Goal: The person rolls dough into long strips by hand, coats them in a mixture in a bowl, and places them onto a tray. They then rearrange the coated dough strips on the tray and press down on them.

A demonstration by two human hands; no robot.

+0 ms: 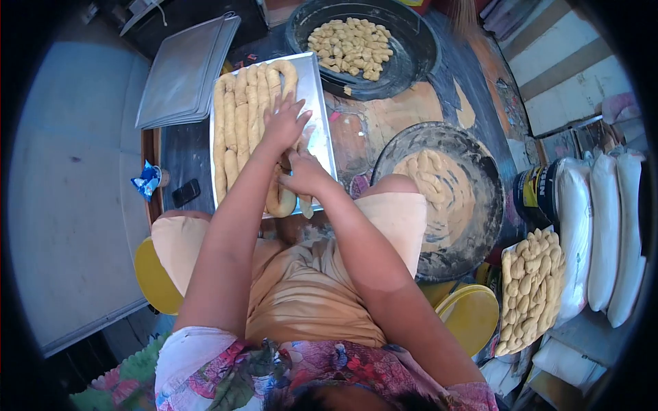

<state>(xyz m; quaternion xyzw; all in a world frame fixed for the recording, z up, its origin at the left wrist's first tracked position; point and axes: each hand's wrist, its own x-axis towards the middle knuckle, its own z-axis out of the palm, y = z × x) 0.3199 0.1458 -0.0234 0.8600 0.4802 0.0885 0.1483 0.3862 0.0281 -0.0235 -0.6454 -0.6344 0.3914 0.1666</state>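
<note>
A metal tray [322,147] in front of me holds long ropes of yellowish dough [241,113] lying side by side, some bent into loops at the ends. My left hand [284,125] lies over the right-hand ropes with its fingers spread. Just below it, my right hand [306,173] bends over the tray's near right part, its fingers closed at the dough. A narrow greyish-tan piece [306,205] sticks out beneath the right hand; what it is, I cannot make out. A rounded dough end [281,205] sits by the tray's near edge.
A black basin [432,41] at the back holds many small dough pieces. Another floury basin [490,205] with twisted dough stands right. Stacked metal trays [181,75] lie back left, near a phone [186,193]. Shaped dough [531,291] covers a tray right; yellow buckets [469,318] flank me.
</note>
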